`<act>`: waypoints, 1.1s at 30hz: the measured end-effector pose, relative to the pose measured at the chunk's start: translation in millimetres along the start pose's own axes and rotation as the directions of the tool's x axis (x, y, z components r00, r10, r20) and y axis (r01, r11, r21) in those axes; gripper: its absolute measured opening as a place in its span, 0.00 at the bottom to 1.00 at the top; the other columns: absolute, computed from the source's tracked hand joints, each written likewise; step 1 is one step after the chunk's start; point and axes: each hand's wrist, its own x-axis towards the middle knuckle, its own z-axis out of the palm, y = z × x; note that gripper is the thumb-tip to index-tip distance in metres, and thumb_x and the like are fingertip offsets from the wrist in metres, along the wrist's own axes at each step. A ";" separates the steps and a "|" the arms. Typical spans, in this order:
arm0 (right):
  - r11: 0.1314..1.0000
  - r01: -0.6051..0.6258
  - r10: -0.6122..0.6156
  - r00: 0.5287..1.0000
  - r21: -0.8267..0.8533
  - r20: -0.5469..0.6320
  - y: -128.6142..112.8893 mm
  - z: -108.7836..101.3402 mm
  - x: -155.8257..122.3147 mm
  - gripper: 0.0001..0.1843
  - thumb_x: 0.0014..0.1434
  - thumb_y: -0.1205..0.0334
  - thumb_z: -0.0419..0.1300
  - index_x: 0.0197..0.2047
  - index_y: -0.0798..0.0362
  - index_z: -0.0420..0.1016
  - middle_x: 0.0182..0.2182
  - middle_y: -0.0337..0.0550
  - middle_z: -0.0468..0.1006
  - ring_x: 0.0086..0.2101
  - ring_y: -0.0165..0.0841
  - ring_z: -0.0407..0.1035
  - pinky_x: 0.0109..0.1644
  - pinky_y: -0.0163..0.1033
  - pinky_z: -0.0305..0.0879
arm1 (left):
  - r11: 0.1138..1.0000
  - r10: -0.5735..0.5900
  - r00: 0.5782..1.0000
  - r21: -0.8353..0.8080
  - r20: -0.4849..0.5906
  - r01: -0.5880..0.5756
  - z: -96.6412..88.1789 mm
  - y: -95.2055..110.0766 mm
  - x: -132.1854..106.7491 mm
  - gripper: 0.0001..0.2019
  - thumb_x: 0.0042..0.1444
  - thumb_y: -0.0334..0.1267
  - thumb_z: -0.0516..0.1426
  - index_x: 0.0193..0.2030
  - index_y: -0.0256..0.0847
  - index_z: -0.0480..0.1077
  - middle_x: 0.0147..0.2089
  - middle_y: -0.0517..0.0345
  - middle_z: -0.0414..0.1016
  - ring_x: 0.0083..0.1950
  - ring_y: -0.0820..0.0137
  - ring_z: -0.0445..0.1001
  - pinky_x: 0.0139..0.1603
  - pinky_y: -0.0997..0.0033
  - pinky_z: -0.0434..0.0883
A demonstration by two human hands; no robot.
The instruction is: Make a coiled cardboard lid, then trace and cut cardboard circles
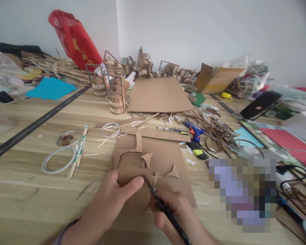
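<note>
My left hand [112, 195] holds a piece of brown cardboard [135, 204] low over the table, its thumb pressed flat on top near a drawn curved line. In my right hand [172, 207] is a slim black cutting tool [165, 209] with a narrow, pointed blade; whether it is scissors or a knife is unclear. Its tip meets the cardboard's edge just right of my left thumb. Torn, curled cardboard offcuts [173, 171] stick up beyond the blade. Under the held piece lies a larger cardboard sheet [178, 153].
A blue glue gun [196, 131] and a black-and-yellow utility knife [197, 150] lie right of the sheet. Tape rings [58, 160] and bundled sticks [79, 151] are at left. Small lidded baskets [116, 102] stand behind, beside a cardboard panel [159, 95]. Brown strips [219, 136] lie tangled at right.
</note>
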 end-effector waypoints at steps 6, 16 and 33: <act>0.998 -0.062 0.062 0.998 0.004 -0.012 0.4 -1.8 -1.5 0.42 0.46 0.17 0.54 0.28 0.53 0.71 0.19 0.33 0.57 0.21 0.27 0.51 0.23 0.35 0.44 | 0.999 0.039 0.989 -0.023 0.140 -0.036 -0.3 -0.2 0.0 0.15 0.51 0.51 0.64 0.37 0.41 0.79 0.37 0.57 0.85 0.40 0.58 0.81 0.39 0.68 0.75; 0.999 0.012 -0.010 0.997 -0.038 0.073 4.3 -10.2 1.2 0.39 0.54 0.21 0.52 0.30 0.54 0.72 0.22 0.35 0.63 0.23 0.28 0.56 0.25 0.34 0.48 | 1.000 0.024 0.991 0.003 0.134 -0.024 -1.5 -4.3 -0.3 0.15 0.51 0.51 0.64 0.40 0.43 0.79 0.37 0.59 0.85 0.43 0.59 0.81 0.43 0.67 0.76; 1.000 -0.022 0.023 0.998 -0.011 0.054 -1.6 -4.8 0.1 0.39 0.53 0.20 0.50 0.26 0.53 0.64 0.22 0.34 0.58 0.23 0.28 0.53 0.25 0.36 0.45 | 1.000 -0.026 0.992 -0.010 0.125 0.027 -2.3 -4.1 -1.4 0.19 0.49 0.53 0.65 0.41 0.41 0.77 0.40 0.54 0.84 0.45 0.54 0.81 0.44 0.62 0.75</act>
